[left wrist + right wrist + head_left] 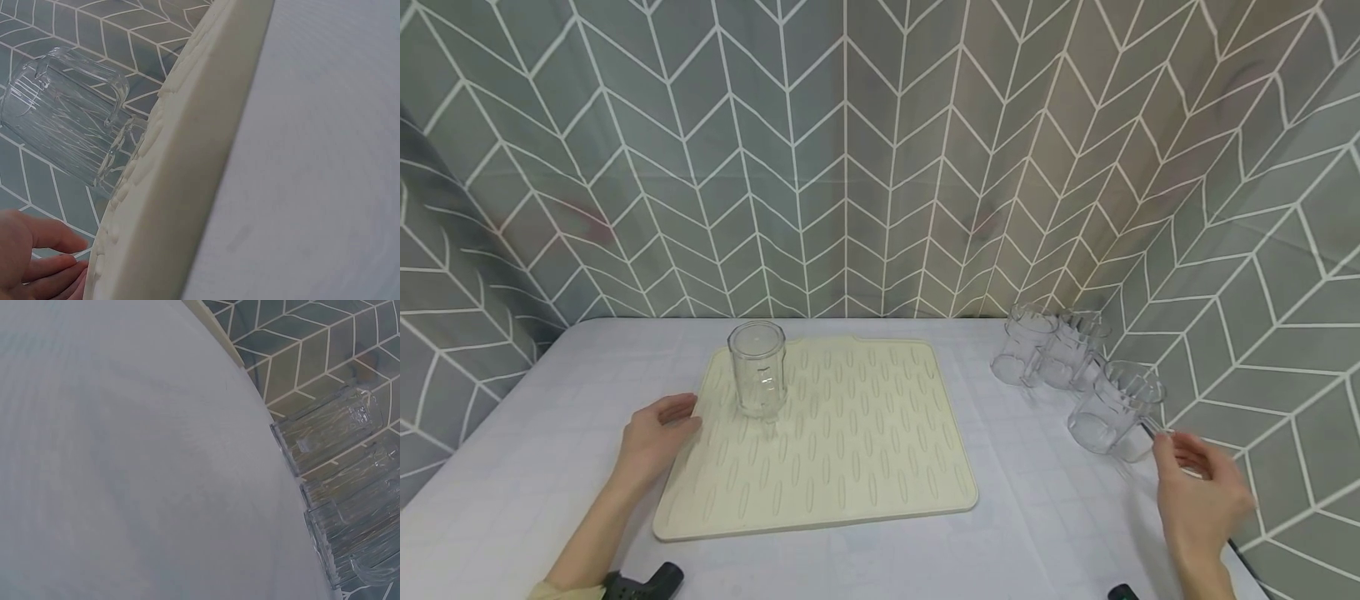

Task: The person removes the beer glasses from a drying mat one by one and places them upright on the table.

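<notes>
A clear glass mug [758,371] stands on the cream ridged mat [850,467], near its far left corner. My left hand [655,442] is at the mat's left edge, fingers loosely bent and holding nothing; whether they touch the edge I cannot tell. In the left wrist view those fingers [53,262] appear below the mug [69,119]. On the right, my right hand [1206,487] hovers by the handle of the nearest glass mug [1112,412], fingers bent, with no grip visible. The right wrist view shows this mug [356,544] but not the hand.
Two more glass mugs, a left one [1022,346] and a right one [1067,354], stand close together behind the nearest mug. A white cloth [1022,508] covers the table. Patterned grey curtains [880,167] hang along the back and sides.
</notes>
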`<state>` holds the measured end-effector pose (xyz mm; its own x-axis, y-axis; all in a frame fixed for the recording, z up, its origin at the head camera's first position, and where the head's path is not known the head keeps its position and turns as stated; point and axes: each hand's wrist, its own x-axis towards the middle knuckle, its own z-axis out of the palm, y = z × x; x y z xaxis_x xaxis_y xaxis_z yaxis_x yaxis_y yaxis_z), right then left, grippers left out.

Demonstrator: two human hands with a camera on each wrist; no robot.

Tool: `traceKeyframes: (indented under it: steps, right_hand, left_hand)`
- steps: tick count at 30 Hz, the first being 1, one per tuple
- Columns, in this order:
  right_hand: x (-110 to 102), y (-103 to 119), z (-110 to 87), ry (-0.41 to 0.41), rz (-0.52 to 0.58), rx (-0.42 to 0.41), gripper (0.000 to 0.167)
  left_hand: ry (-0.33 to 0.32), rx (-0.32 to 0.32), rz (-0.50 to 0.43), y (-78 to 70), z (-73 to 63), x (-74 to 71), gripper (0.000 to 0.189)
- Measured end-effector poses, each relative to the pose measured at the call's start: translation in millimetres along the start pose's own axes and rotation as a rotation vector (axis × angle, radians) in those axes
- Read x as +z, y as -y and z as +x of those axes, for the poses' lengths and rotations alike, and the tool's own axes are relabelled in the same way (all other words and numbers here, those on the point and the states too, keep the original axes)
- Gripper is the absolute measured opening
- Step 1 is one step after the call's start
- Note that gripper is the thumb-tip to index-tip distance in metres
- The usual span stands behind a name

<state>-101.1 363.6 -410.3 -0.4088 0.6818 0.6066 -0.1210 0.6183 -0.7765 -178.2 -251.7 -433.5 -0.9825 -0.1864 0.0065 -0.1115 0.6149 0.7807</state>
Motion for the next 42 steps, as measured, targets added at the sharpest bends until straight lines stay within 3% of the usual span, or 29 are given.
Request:
traceKeyframes:
  steps: [9, 15, 19, 23, 33, 42]
  right_hand:
    - [3, 11, -4.0, -0.086, 0.069, -0.093, 0.018]
    - [12, 35, -16.2, -0.115, 0.192, -0.249, 0.014]
    - [24, 29, -21.7, -0.072, 0.251, -0.353, 0.011]
    - [36, 27, -29.3, -0.01, 0.272, -0.406, 0.01]
    - [45, 70, -48.8, 0.122, 0.318, -0.484, 0.013]
    - [56, 90, -62.4, 0.216, 0.295, -0.54, 0.012]
  left_hand:
    - [0.001, -0.002, 0.001, 0.6, 0.3, -0.7, 0.053]
    - [0.006, -0.018, 0.001, 0.5, 0.6, 0.8, 0.054]
    - [0.004, -0.013, 0.001, 0.2, 0.5, 0.5, 0.053]
    - [0.003, -0.004, 0.003, 0.0, 0.3, -0.1, 0.052]
    - [-0.002, 0.007, 0.001, -0.2, -0.6, 0.2, 0.052]
    - [0.014, -0.014, -0.001, -0.8, -1.1, -0.5, 0.054]
